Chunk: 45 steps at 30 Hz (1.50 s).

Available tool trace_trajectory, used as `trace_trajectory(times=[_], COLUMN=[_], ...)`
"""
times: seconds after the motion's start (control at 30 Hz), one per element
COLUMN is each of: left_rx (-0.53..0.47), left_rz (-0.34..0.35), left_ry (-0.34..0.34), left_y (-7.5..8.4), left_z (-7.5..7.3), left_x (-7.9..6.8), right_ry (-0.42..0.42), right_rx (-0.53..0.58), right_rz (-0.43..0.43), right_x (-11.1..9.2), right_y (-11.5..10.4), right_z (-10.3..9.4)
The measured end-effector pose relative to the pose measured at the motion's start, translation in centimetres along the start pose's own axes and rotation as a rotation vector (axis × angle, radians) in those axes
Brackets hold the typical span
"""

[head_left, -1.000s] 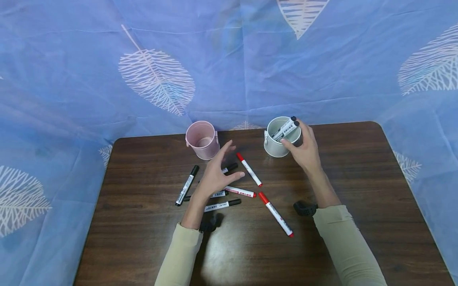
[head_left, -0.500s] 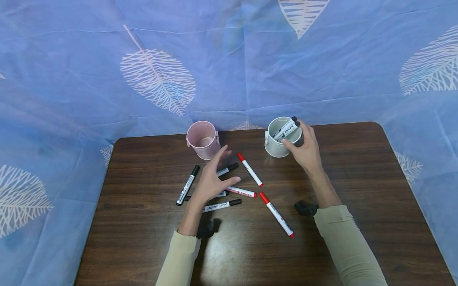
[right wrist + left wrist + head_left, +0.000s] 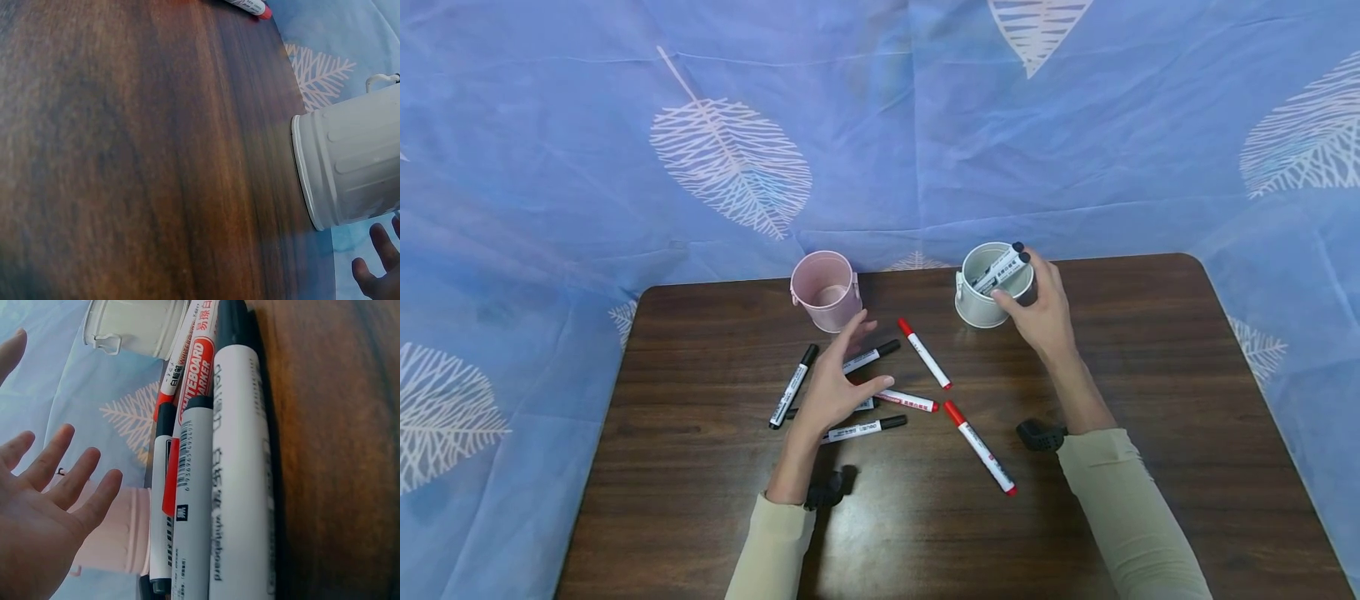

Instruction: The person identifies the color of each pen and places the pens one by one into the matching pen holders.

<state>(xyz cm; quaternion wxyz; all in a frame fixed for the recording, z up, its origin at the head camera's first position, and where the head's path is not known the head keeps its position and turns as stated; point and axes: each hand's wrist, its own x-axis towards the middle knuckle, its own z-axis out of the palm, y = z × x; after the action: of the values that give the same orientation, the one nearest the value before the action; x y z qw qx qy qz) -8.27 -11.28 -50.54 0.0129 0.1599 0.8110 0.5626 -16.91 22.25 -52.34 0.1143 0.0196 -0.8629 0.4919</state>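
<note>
The person's left grip (image 3: pixel 829 393) is hovering released, fingers spread and holding nothing, above markers on a dark brown wood-grain desk (image 3: pixel 1150 517). To this grip's left, a slim white marker with a black cap (image 3: pixel 792 390) is lying aslant; a second black-capped marker (image 3: pixel 863 360) is showing between its fingers and thumb, a third black-capped marker (image 3: pixel 867 405) is lying mostly hidden below the thumb, and a fourth black-capped marker (image 3: pixel 859 431) is lying nearer the wrist. To its right, a white marker with a red end (image 3: pixel 910 402) is pointing away from the thumb, while two red-capped markers (image 3: pixel 927 358) are lying farther out. Just beyond its fingertips, a round pink bucket (image 3: pixel 827 317) is standing upright. The right grip (image 3: pixel 1043 315) is curving beside a round white bucket (image 3: pixel 973 310) on its left, fingers parted and looking released; whether it is touching the rim, I cannot tell. Two black-ended white markers (image 3: pixel 1000 273) are leaning inside that bucket, beside this grip's index finger
</note>
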Motion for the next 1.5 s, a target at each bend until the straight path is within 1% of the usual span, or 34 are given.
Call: trace_trajectory(times=[0.23, 0.37, 0.6, 0.67, 0.83, 0.9, 1.13, 1.23, 1.37, 1.5], left_rx=[0.038, 0.056, 0.064, 0.060, 0.064, 0.068, 0.109, 0.120, 0.171, 0.200], left_rz=[0.022, 0.018, 0.016, 0.013, 0.002, 0.002, 0.013, 0.015, 0.018, 0.016], left_ry=[0.014, 0.020, 0.003, -0.002, -0.003, 0.001, 0.016, 0.013, 0.020, 0.021], left_y=[-0.5, -0.8, -0.9, -0.6, 1.7, 2.3, -1.1, -1.1, -1.1, -1.1], left_z=[-0.3, -0.5, -0.7, -0.8, -1.4, -1.7, -1.5, -1.5, -1.6, -1.7], left_x=[-1.2, -1.9, -3.1, -3.4, -3.9, -4.1, -5.1, -5.5, -6.2, -6.8], right_ry=[-0.010, -0.011, -0.004, -0.002, 0.001, -0.002, 0.005, 0.003, 0.000, -0.001], right_rx=[-0.036, -0.033, -0.030, -0.030, -0.031, -0.030, -0.025, -0.030, -0.038, -0.035], right_rz=[0.018, 0.016, 0.016, 0.014, 0.001, 0.004, 0.002, 0.003, 0.004, 0.002], right_x=[0.1, 0.1, 0.1, 0.1, 0.1, 0.1, 0.1, 0.1, 0.1, 0.1], right_y=[0.0, 0.0, 0.2, 0.2, 0.2, 0.1, 0.2, 0.2, 0.2, 0.2], right_z=[-0.1, -0.1, -0.1, -0.1, -0.1, -0.1, -0.1, -0.1, 0.0, 0.0])
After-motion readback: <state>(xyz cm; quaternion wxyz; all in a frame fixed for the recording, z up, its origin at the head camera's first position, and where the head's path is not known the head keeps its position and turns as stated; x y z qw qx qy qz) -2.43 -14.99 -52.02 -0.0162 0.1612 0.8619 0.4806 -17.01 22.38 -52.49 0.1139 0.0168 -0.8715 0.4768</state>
